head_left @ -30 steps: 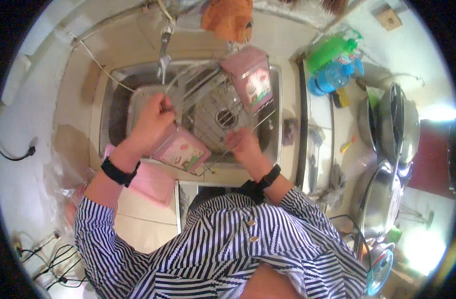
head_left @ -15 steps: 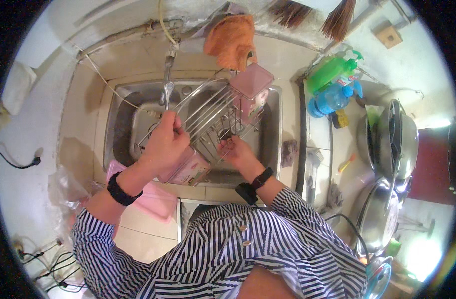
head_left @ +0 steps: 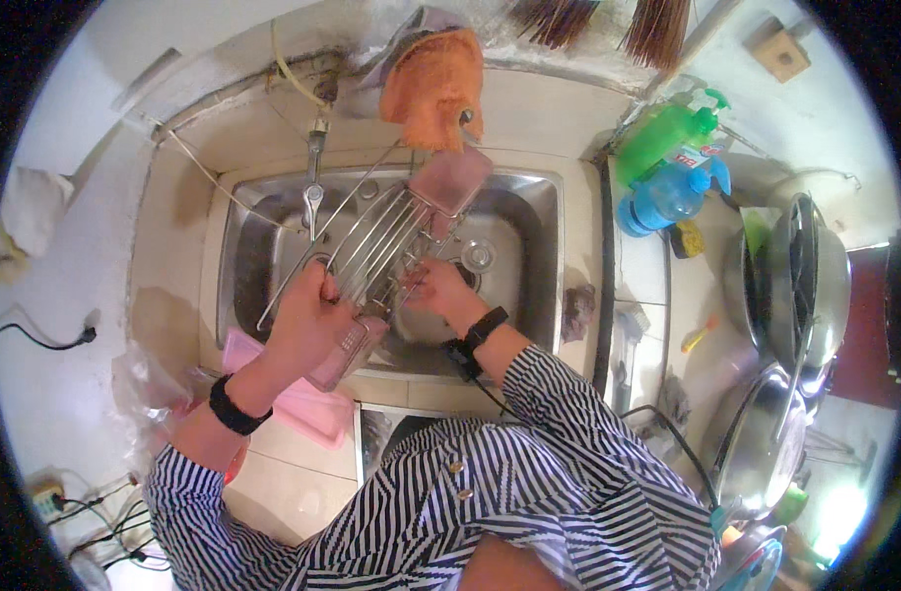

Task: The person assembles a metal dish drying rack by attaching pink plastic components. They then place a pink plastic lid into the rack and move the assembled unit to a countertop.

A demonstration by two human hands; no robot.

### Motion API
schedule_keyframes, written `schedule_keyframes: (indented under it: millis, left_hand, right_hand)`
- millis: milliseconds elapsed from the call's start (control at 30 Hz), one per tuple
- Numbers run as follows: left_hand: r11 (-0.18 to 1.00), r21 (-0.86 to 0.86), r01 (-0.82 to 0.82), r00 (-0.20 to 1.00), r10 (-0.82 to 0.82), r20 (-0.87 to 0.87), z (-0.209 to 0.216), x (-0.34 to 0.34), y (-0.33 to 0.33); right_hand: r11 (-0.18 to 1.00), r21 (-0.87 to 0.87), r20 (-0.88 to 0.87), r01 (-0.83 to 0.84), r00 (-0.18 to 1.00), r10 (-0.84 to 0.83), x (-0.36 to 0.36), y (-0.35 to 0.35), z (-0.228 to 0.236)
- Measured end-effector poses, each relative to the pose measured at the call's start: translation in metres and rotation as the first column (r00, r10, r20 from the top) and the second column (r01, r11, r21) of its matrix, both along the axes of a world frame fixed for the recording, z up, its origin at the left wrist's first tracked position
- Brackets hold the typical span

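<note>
A metal wire dish rack (head_left: 383,244) with pink plastic end pieces hangs tilted over the steel double-bowl sink (head_left: 544,266). Its upper pink end (head_left: 452,182) points toward the wall, and its lower pink end lies beside my left wrist. My left hand (head_left: 310,317) is closed around the rack's near-left wires. On the right side, my right hand (head_left: 442,294) has its fingers curled against the rack's inner wires; whatever they hold, if anything, is hidden. The tap (head_left: 313,192) stands just beyond the rack, to the left.
An orange cloth (head_left: 433,89) hangs above the sink. Green (head_left: 667,138) and blue (head_left: 667,197) bottles stand right, near a yellow sponge (head_left: 685,239). Metal pots (head_left: 795,295) lean at the far right. A pink tray (head_left: 307,409) lies at the near left.
The rack has tilted more onto its side and shifted left, showing the right bowl's drain. My right hand has moved left and slightly up along the wires; my left hand still holds on.
</note>
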State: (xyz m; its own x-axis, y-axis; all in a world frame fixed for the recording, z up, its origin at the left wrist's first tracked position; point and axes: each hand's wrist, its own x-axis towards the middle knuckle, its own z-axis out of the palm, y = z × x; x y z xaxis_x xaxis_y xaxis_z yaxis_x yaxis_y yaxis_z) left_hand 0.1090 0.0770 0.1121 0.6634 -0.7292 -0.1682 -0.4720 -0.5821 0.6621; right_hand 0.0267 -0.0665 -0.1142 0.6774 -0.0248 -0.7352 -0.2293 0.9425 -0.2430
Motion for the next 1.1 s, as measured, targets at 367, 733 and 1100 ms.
schedule_keyframes:
  millis: [367,733,1100]
  left_hand:
    - [0.998,0.069,-0.011,0.999,0.013,-0.038,0.004,-0.02,0.002]
    - [0.985,0.173,-0.026,0.999,0.034,-0.041,0.002,-0.029,0.003]
    - [0.991,0.129,-0.046,0.998,0.052,-0.044,0.0,-0.042,0.001]
  right_hand:
    - [0.993,0.115,0.117,0.022,0.993,-0.035,0.006,0.001,-0.038]
    - [0.979,0.085,0.099,0.183,0.977,-0.191,-0.009,-0.015,0.009]
    - [0.934,-0.118,0.391,0.336,0.881,-0.267,-0.014,-0.032,0.0]
